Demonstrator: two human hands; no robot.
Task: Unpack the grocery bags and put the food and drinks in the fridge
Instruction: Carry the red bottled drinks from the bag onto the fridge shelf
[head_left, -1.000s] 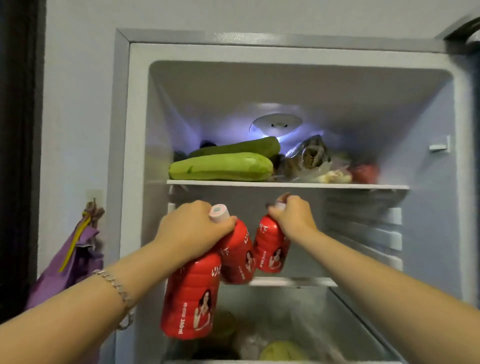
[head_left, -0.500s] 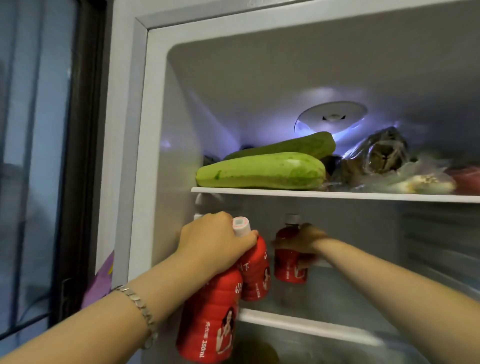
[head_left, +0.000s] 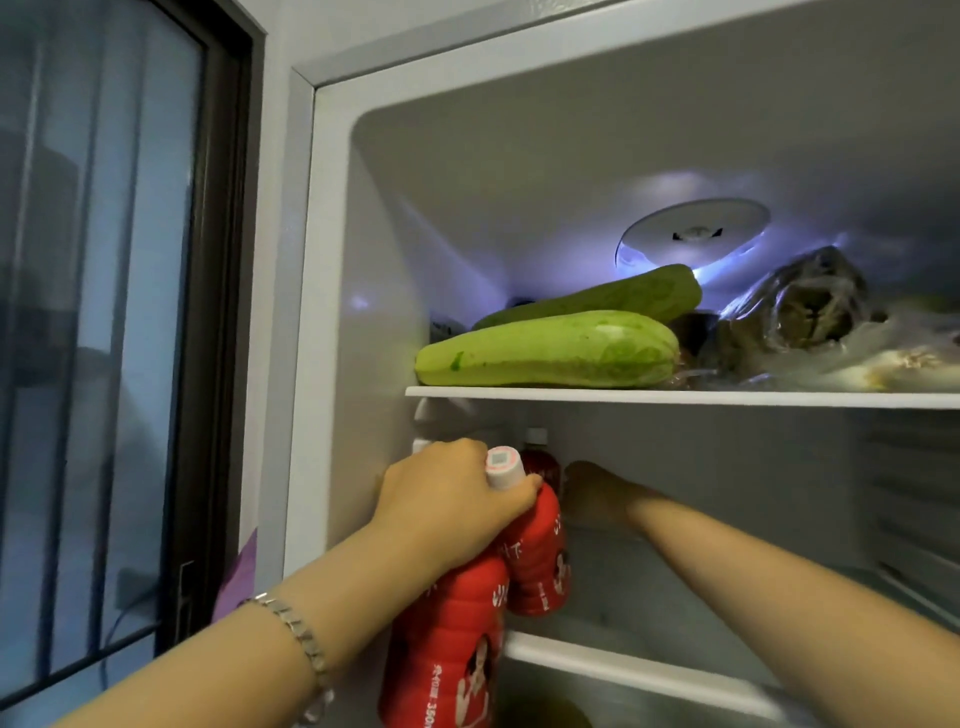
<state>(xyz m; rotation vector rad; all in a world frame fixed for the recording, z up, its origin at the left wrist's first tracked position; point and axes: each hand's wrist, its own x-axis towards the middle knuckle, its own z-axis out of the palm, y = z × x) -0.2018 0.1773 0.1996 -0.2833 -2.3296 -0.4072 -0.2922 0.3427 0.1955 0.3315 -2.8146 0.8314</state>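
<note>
My left hand (head_left: 447, 499) grips two red drink bottles by their necks in front of the open fridge: a near one (head_left: 447, 639) and a second one (head_left: 540, 561) with a pale pink cap. A third red bottle (head_left: 540, 462) stands upright far back on the middle shelf (head_left: 623, 670). My right hand (head_left: 597, 493) reaches deep into that shelf, just right of the third bottle. It is dim and blurred there, so its grip is unclear.
The top shelf (head_left: 675, 397) carries two green marrows (head_left: 550, 351) and bagged food (head_left: 810, 306). A dark-framed window (head_left: 104, 312) stands left of the fridge, with a purple bag (head_left: 239, 577) beside the fridge's wall.
My right hand has carried its bottle further back and left on the middle shelf, where the bottle now stands. The left hand and its two bottles have come closer to the fridge.
</note>
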